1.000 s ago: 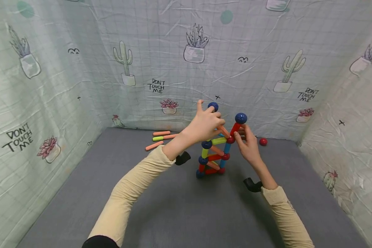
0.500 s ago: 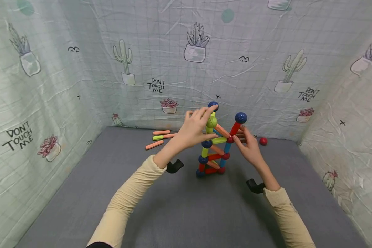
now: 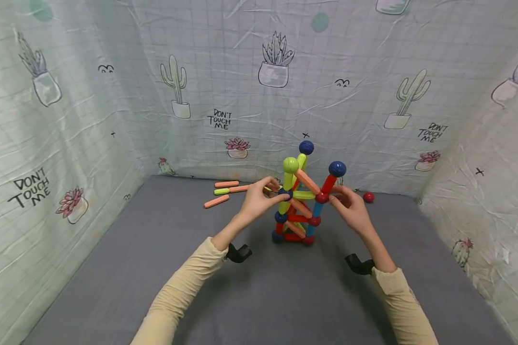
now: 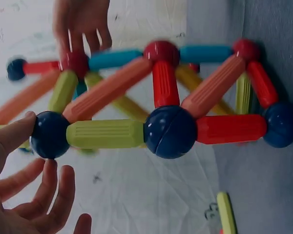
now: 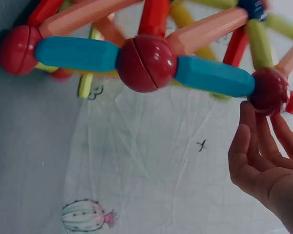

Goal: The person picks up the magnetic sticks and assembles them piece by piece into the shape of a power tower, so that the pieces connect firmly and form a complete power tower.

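Observation:
A tower of magnetic building sticks and balls [image 3: 301,209] stands upright on the grey surface. My left hand [image 3: 259,195] pinches a blue ball [image 4: 50,135] on its left side between thumb and fingers. On the opposite side, my right hand [image 3: 348,207] grips a red ball [image 5: 270,91] at about the same height, fingertips against it. Above them, a lime green ball [image 3: 291,165] tops a green stick, and an orange stick [image 3: 308,182] slants from it to the red ball. Two blue balls cap the other upper sticks, one at the right [image 3: 337,168], one behind [image 3: 306,147].
Several loose orange and green sticks [image 3: 217,201] lie on the grey surface [image 3: 259,287] left of the tower. A loose red ball [image 3: 369,197] sits at the back right. A cloth with cactus prints [image 3: 224,62] hangs behind and at both sides.
My left hand has come down from the tower's top to the blue ball below, uncovering the green ball. The rear blue ball has shifted slightly right. My right hand stays near the red ball.

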`<action>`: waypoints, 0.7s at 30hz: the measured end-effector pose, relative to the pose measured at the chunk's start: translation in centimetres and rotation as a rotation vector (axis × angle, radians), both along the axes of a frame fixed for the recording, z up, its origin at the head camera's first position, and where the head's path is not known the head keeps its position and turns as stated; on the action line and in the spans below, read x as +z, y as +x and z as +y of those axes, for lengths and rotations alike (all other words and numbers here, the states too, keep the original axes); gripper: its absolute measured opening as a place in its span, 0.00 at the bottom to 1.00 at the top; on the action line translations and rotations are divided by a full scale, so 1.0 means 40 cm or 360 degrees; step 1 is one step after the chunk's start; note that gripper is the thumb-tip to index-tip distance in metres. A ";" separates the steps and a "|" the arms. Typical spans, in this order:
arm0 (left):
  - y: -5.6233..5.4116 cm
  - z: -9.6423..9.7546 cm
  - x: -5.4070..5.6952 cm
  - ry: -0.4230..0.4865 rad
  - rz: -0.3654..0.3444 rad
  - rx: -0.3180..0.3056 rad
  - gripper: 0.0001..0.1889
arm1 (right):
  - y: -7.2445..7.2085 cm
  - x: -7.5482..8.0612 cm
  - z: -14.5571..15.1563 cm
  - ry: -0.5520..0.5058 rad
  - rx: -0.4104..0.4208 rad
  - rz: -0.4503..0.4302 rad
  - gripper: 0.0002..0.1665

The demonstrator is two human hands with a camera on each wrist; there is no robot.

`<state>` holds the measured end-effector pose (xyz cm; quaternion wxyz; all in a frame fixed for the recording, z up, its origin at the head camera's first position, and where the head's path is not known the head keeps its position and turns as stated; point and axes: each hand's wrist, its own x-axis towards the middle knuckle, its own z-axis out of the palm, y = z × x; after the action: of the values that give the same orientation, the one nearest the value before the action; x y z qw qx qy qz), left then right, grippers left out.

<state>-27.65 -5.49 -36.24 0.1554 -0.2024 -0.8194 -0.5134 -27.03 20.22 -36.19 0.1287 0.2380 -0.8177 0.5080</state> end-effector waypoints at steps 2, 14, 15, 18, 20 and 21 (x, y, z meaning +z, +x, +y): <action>-0.015 -0.013 0.006 0.0015 -0.0059 0.0004 0.13 | 0.016 0.001 -0.003 -0.0041 0.0046 -0.0039 0.16; -0.162 -0.031 0.010 0.0220 -0.0483 -0.0368 0.15 | 0.120 0.007 -0.110 -0.0082 0.0312 -0.0133 0.17; -0.173 -0.026 0.010 0.0230 -0.0533 -0.0384 0.15 | 0.125 0.008 -0.120 -0.0090 0.0334 -0.0160 0.18; -0.199 -0.009 0.015 0.0225 -0.0676 -0.0375 0.16 | 0.136 0.012 -0.145 -0.0123 0.0410 -0.0209 0.19; -0.207 0.002 0.018 0.0206 -0.0760 -0.0374 0.17 | 0.140 0.013 -0.159 -0.0134 0.0454 -0.0224 0.20; -0.211 0.004 0.017 0.0204 -0.0798 -0.0377 0.18 | 0.141 0.013 -0.164 -0.0130 0.0466 -0.0218 0.21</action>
<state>-36.07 -5.34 -35.55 -0.1008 -0.1532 -0.7688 -0.6126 -21.37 13.66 -35.69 0.0068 0.3142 -0.7598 0.5692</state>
